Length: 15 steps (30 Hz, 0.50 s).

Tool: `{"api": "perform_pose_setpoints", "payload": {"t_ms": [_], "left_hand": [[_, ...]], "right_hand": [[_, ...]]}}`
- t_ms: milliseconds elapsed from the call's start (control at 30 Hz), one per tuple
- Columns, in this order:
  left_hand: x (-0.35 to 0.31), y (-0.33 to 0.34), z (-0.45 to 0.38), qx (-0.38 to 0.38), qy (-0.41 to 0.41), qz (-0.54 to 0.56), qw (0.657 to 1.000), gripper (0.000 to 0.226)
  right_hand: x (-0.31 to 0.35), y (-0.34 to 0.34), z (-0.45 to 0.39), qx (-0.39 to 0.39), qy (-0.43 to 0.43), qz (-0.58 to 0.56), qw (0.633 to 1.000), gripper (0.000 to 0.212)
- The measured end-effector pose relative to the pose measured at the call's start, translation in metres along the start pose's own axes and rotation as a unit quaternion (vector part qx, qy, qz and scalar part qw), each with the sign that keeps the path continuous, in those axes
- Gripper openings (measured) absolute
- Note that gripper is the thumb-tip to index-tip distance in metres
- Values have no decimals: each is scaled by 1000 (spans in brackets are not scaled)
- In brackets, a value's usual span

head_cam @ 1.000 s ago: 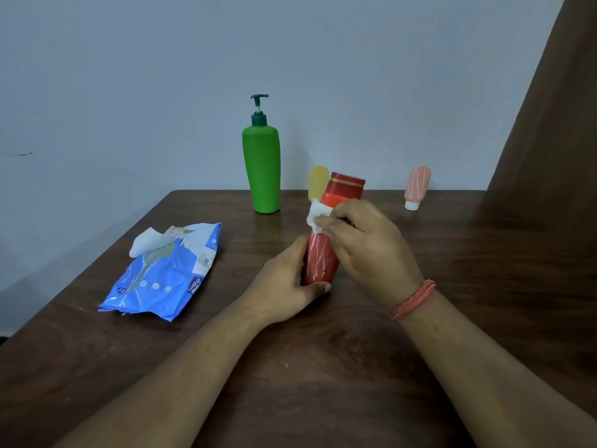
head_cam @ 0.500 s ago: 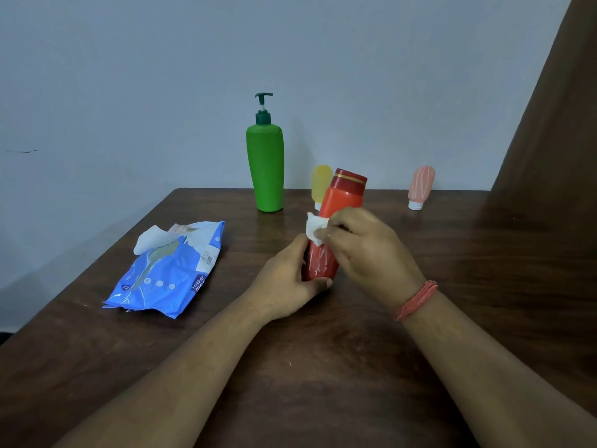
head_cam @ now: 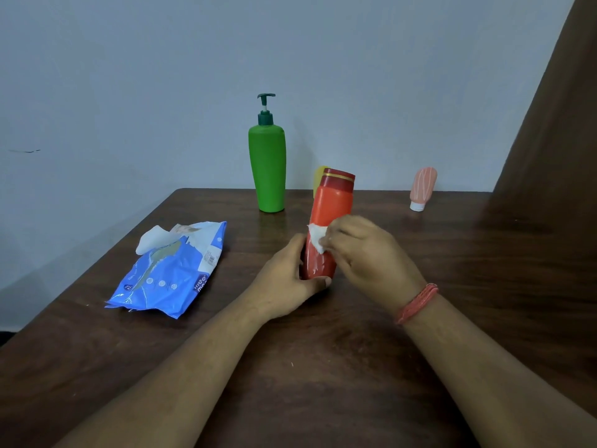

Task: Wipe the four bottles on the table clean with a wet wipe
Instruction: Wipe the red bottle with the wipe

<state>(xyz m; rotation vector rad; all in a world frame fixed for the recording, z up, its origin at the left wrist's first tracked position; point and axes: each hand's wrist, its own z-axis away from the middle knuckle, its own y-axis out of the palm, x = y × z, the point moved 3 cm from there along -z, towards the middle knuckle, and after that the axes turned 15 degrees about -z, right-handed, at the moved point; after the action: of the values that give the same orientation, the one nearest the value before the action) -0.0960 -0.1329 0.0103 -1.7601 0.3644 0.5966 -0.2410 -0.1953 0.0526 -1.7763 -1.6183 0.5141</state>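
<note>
Near the bench [head_cam: 420, 367] middle, our left hand [head_cam: 287, 279] grips the tilted red bottle [head_cam: 332, 215] low while right-hand fingers [head_cam: 339, 236] pinch the wipe [head_cam: 316, 236] against it; push hard and it probably slips sideways.

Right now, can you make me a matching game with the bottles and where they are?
Things:
1. red bottle
2. green bottle
3. pink bottle
4. yellow bottle

Places:
A. far right, standing on its white cap
B. mostly hidden behind another bottle
C. held in both hands
D. back of the table, with a pump on top

Pairs: 1-C, 2-D, 3-A, 4-B
</note>
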Motion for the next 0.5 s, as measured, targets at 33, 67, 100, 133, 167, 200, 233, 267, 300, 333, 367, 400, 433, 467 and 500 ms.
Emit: {"api": "perform_pose_setpoints", "payload": {"t_ms": [33,67,100,133,167,200,233,267,300,333,367,400,433,467,500], "left_hand": [[0,0,0,1,-1,3,1000,69],[0,0,0,3,-1,1,1000,69],[-1,1,-1,6,0,-4,1000,70],[-1,1,0,9,0,-6,1000,71],[-1,1,0,10,-2,-2,1000,71],[0,1,-1,9,-4,8,1000,71],[1,1,-1,7,-6,18,1000,71],[2,2,-1,6,-7,22,1000,70],[2,2,-2,7,-6,19,1000,70],[2,2,-2,11,-6,14,1000,70],[1,2,-1,14,-6,11,1000,70],[2,2,-1,13,-7,15,1000,68],[3,3,-1,10,-9,24,1000,65],[4,3,-1,6,-10,33,999,61],[4,2,-1,4,-11,37,999,60]], "right_hand": [[0,0,0,-5,3,-1,1000,12],[-2,-3,0,-32,21,-7,999,12],[-5,-6,-1,-63,41,-15,997,11],[-7,-7,-1,-73,49,-22,996,10],[-6,-5,0,-56,39,-24,997,9],[-3,-1,0,-19,20,-21,999,10],[-2,2,1,14,4,-17,1000,11],[-2,3,2,22,2,-15,1000,12],[-4,1,2,5,21,-19,1000,13],[-6,-3,1,-23,45,-26,998,13],[-7,-4,1,-36,54,-32,997,13],[-5,-3,1,-20,39,-35,998,12],[-3,0,1,18,12,-38,999,11],[0,4,2,56,-10,-37,998,12],[1,6,3,70,-16,-35,997,12]]}}
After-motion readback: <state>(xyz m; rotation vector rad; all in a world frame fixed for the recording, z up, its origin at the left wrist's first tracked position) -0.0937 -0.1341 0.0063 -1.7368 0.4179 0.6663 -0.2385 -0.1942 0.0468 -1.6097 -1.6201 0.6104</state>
